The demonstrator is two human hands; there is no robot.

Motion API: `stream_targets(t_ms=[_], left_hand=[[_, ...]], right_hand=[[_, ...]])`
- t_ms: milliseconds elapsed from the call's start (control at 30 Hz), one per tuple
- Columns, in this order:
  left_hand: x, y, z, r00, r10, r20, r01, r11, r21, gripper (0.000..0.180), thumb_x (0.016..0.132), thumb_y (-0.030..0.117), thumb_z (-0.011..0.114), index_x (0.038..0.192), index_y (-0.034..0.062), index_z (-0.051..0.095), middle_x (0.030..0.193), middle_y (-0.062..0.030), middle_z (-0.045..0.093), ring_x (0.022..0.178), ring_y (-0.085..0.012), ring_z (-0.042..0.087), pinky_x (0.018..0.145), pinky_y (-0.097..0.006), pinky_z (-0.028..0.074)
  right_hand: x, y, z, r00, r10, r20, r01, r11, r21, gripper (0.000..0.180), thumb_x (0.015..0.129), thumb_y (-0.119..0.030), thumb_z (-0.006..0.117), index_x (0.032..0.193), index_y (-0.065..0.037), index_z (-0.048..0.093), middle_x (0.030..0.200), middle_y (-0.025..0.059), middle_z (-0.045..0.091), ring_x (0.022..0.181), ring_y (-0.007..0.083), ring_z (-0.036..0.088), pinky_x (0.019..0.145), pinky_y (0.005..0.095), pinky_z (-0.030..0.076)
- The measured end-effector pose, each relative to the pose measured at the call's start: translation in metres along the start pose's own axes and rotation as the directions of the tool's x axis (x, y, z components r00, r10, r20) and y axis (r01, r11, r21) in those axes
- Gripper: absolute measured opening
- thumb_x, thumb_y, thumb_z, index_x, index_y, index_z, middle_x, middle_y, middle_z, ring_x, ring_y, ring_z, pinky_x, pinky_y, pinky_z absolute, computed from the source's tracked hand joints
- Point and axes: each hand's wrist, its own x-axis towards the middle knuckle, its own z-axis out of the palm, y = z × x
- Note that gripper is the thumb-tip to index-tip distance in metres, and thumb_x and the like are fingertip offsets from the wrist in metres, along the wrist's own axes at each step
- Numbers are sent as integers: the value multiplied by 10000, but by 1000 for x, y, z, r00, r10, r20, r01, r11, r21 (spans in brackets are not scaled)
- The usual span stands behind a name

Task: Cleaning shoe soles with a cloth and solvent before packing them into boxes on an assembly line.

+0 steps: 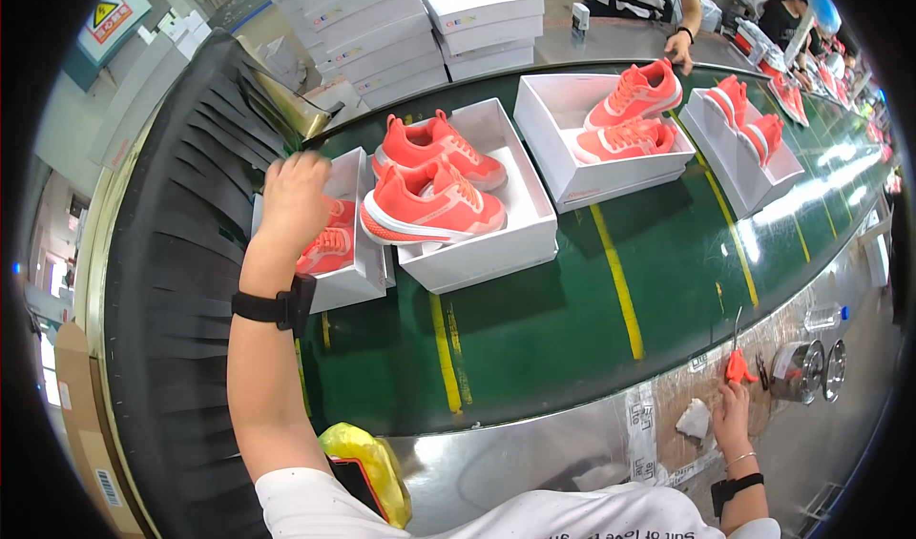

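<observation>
Partly beneath left grip [296, 194], leftmost shoebox [355, 287].

Shoes [329, 245] in boxes [355, 286] on conveyor belt [534, 320], carton stacks [372, 24] behind, bottle [824, 318] front right

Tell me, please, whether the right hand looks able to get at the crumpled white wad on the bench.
Probably yes: the white wad lies just left of the right hand, with nothing visible between them, although the fingers are at the orange-handled tool.

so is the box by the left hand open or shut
Open: coral shoes show inside the white box with no lid over them, though the left hand hides part of it.
</observation>
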Motion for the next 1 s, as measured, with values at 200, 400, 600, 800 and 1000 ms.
stream_targets(t_ms=[200, 400, 600, 800, 1000], left_hand=[[96, 53, 3, 960, 269, 80, -209, 876, -434, 489, 564, 93, 681, 1033, 33, 560, 1053, -165, 590, 1005, -359, 544, 873, -403, 433], [106, -18, 102, 861, 103, 498, -82, 995, -64, 790, 674, -10, 545, 1406, 103, 270, 1186, -171, 567, 1172, -309, 485, 1089, -460, 198], [76, 21, 48, 897, 60, 439, -4, 992, -128, 714, 731, -2, 500, 1375, 201, 269, 1080, -216, 597, 1045, -425, 528, 833, -462, 443], [19, 31, -97, 943, -146, 297, 222, 946, -238, 719, 718, -57, 489, 1369, 200, 325, 1144, -260, 542, 1002, -430, 550, 813, -422, 462], [-95, 125, -183, 657, -139, 741, 543, -595, -593, 382, 927, 149, 447, 1290, 32, 435, 1293, -114, 479, 1159, -212, 484, 973, -342, 410]], right_hand=[[-19, -43, -16, 1000, 7, -19, -6, 998, 57, 371, 685, 26, 557, 1052, -24, 573, 1179, 200, 496, 1143, 380, 432, 994, 439, 349], [-40, -78, -40, 997, 59, 50, -65, 989, 132, 324, 732, -2, 566, 1055, -27, 552, 1146, 190, 506, 1125, 385, 437, 970, 445, 365], [-42, -87, -36, 989, -123, 86, 124, 992, -10, 500, 722, -37, 594, 1210, -66, 488, 1259, 186, 450, 1183, 363, 409, 987, 456, 332], [-48, -55, -7, 938, -312, 151, 329, 939, -101, 582, 768, -62, 534, 1332, -103, 398, 1383, 187, 349, 1236, 343, 372, 1002, 459, 303], [-44, -28, -9, 912, -377, 165, 372, 926, 60, 540, 764, -29, 532, 1291, -73, 423, 1342, 194, 389, 1195, 362, 419, 966, 417, 366]])
